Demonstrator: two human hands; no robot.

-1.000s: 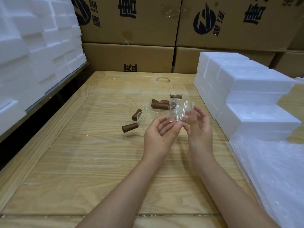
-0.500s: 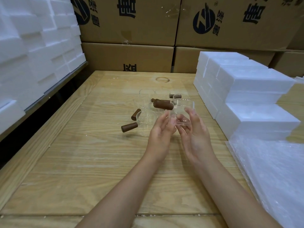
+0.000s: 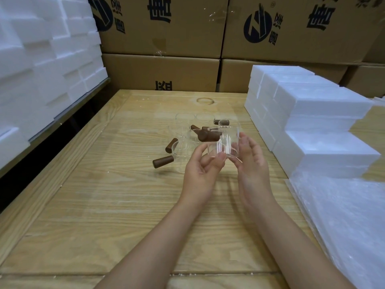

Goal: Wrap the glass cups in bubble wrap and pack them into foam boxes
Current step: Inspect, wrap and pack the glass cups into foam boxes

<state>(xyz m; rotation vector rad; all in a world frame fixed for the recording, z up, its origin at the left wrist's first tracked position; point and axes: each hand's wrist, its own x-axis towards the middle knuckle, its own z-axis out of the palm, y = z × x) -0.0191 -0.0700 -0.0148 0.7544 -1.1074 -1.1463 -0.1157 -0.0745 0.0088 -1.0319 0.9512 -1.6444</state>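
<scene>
Along the desk's [image 3: 116, 205] left edge stands a foam stack [image 3: 41, 59]. The loose cups [image 3: 183, 130] lie untouched mid-desk. Over the last second the held glass cup [image 3: 224, 142] has been turned from a tilt to nearly upright, rim up, its brown handle [image 3: 208, 135] pointing left and away; judging by this, it is being inspected or oriented, with wrapping not yet begun. The left hand [image 3: 203, 165], palm up, has a light grip, thumb and fingertips pinching the cup's lower left wall. The right hand [image 3: 250, 161], palm facing left, grips the other side, thumb near the base, fingers up along the wall. Foam boxes [image 3: 312, 122] line the right edge, with bubble wrap [image 3: 343, 215] nearer the right front corner.
</scene>
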